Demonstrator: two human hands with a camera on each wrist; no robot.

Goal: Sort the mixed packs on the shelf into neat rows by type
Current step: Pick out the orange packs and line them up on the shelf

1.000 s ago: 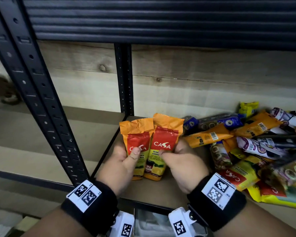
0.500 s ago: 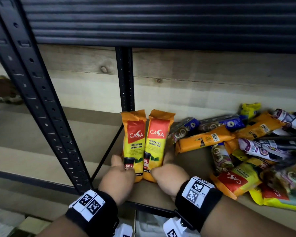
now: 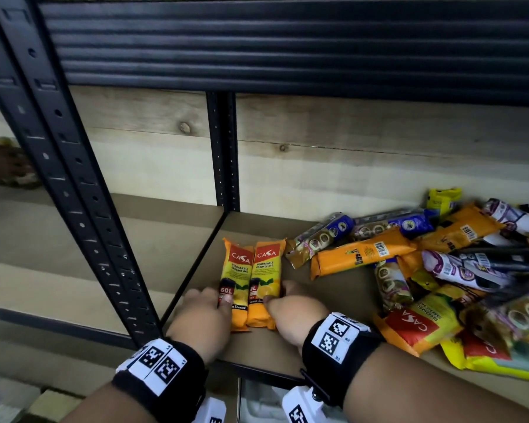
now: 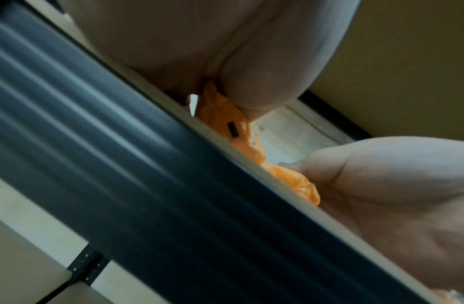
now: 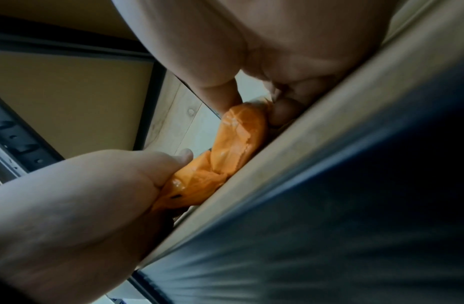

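Because like goes beside like, two orange-and-yellow plastic garbage-bag packs lie flat, touching, at the brown shelf board's left end, left hand and right hand each pinching a near end between thumb and fingers, the mixed heap of packs apart on their right.

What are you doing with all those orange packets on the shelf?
A person is sorting packs. Two matching orange Casa garbage-bag packs lie side by side on the shelf board: the left hand holds the left pack, and the right hand holds the right pack. The jumbled pile of mixed packs waits unsorted to the right.
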